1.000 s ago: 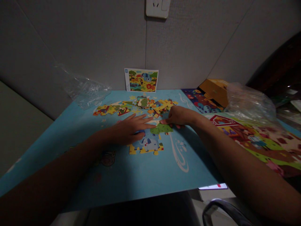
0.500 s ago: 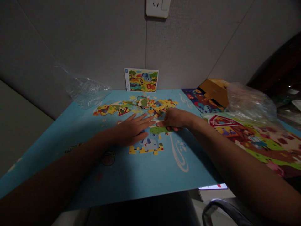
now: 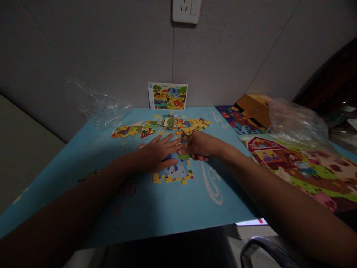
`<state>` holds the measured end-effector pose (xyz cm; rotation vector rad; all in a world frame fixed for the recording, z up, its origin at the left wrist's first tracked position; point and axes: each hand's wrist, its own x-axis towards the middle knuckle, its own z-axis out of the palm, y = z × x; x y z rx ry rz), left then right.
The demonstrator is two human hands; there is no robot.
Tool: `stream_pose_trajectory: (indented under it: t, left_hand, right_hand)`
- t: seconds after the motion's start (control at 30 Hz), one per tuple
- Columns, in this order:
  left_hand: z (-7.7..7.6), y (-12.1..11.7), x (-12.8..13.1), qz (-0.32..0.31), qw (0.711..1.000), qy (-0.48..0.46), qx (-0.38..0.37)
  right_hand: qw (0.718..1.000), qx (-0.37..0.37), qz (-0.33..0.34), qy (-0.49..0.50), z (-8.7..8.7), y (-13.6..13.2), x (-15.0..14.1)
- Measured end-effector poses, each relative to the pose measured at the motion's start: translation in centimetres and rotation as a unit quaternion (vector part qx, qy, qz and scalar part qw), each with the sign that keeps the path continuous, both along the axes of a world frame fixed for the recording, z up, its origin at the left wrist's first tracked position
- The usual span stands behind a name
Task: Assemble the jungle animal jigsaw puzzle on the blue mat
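Small room, likely home | wall socket (image 3: 186, 10) | cartoon-patterned blue tabletop (image 3: 173, 208)

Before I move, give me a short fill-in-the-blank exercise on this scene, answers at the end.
The small picture card stands upright against the ____.
The tabletop under the partly joined puzzle is light ____.
The hand with its fingers spread beside the puzzle's upper part is the ____ one.
From the wearer's view, the orange box lies toward the far ____ corner of the tabletop.

Missing words: wall; blue; left; right.
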<state>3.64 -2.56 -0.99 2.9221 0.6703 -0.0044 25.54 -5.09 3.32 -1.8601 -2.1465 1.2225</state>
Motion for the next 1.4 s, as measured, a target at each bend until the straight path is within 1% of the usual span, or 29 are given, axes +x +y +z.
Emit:
stream_pose_trajectory:
  t: [0.13, 0.17, 0.27, 0.33, 0.47, 0.53, 0.6, 0.67, 0.7, 0.73, 0.77, 0.8, 0.87, 0.9, 0.93, 1.0, 1.07, 1.1, 1.17, 1.23, 1.3, 1.4]
  left_hand:
    - [0.2, 0.0, -0.1, -0.001, 1.0, -0.019, -0.024]
    - [0.2, 0.1, -0.2, -0.001, 0.999, -0.029, -0.029]
    - [0.1, 0.4, -0.6, -0.001, 0.997, -0.063, -0.047]
    - [-0.2, 0.7, -0.8, -0.003, 0.994, -0.091, -0.054]
    - [-0.7, 1.3, -1.1, -0.02, 0.987, -0.15, -0.047]
    - [-0.8, 1.5, -1.1, -0.026, 0.983, -0.181, -0.028]
    - [-0.5, 1.8, -1.0, -0.013, 0.979, -0.202, -0.001]
    - [-0.1, 2.1, -1.1, 0.039, 0.975, -0.215, 0.037]
    - [0.2, 2.4, -1.3, 0.085, 0.969, -0.222, 0.061]
    - [0.4, 2.6, -1.6, 0.146, 0.958, -0.231, 0.087]
    - [0.7, 2.9, -1.9, 0.218, 0.939, -0.24, 0.114]
    - [0.9, 3.3, -2.4, 0.296, 0.913, -0.245, 0.137]
    - [1.0, 3.9, -3.5, 0.438, 0.854, -0.233, 0.16]
    - [1.0, 4.3, -4.1, 0.49, 0.83, -0.216, 0.157]
    - [0.9, 4.6, -4.6, 0.529, 0.814, -0.194, 0.143]
    - [0.5, 5.1, -5.4, 0.573, 0.8, -0.148, 0.1]
    - [0.0, 5.6, -5.8, 0.578, 0.805, -0.114, 0.075]
    - [-0.2, 5.9, -5.9, 0.57, 0.811, -0.106, 0.076]
    - [-0.5, 6.3, -5.9, 0.534, 0.834, -0.105, 0.094]
    - [-0.6, 6.5, -5.8, 0.493, 0.855, -0.116, 0.108]
    - [-0.5, 6.6, -5.6, 0.463, 0.87, -0.137, 0.1]
    - [-0.1, 6.3, -5.1, 0.454, 0.874, -0.164, 0.061]
  right_hand:
    - [0.999, 0.016, 0.029, 0.021, -0.3, 0.2, 0.3]
    - [0.999, 0.031, 0.034, 0.018, -0.3, 0.3, 0.5]
    - [0.993, 0.11, 0.032, 0.004, -0.3, 0.6, 0.9]
    - [0.99, 0.137, 0.024, 0.004, -0.5, 0.8, 0.9]
    - [0.994, 0.093, 0.005, 0.055, -1.0, 0.6, 0.3]
    - [0.994, 0.068, 0.001, 0.089, -1.3, 0.4, -0.1]
    - [0.991, 0.045, 0.0, 0.122, -1.5, 0.3, -0.4]
    - [0.988, 0.024, -0.004, 0.152, -1.6, 0.2, -0.7]
    - [0.986, 0.016, -0.007, 0.164, -1.6, 0.2, -0.8]
    - [0.985, 0.01, -0.01, 0.174, -1.5, 0.1, -0.8]
    - [0.983, 0.006, -0.012, 0.181, -1.5, 0.1, -0.9]
    - [0.982, 0.003, -0.013, 0.187, -1.4, 0.1, -0.9]
    - [0.981, 0.001, -0.014, 0.193, -1.3, 0.0, -0.9]
    - [0.981, 0.0, -0.014, 0.194, -1.2, 0.0, -0.9]
    - [0.981, 0.001, -0.013, 0.194, -1.2, 0.0, -0.9]
    - [0.981, 0.004, -0.014, 0.193, -1.3, 0.0, -0.9]
    - [0.981, 0.006, -0.014, 0.192, -1.4, 0.0, -0.8]
    - [0.981, 0.007, -0.015, 0.192, -1.5, 0.0, -0.8]
    - [0.982, 0.007, -0.015, 0.191, -1.6, 0.0, -0.8]
    - [0.981, 0.009, -0.014, 0.192, -1.6, 0.0, -0.8]
    - [0.981, 0.011, -0.013, 0.194, -1.6, 0.1, -0.8]
    - [0.981, 0.011, -0.013, 0.192, -1.5, 0.1, -0.9]
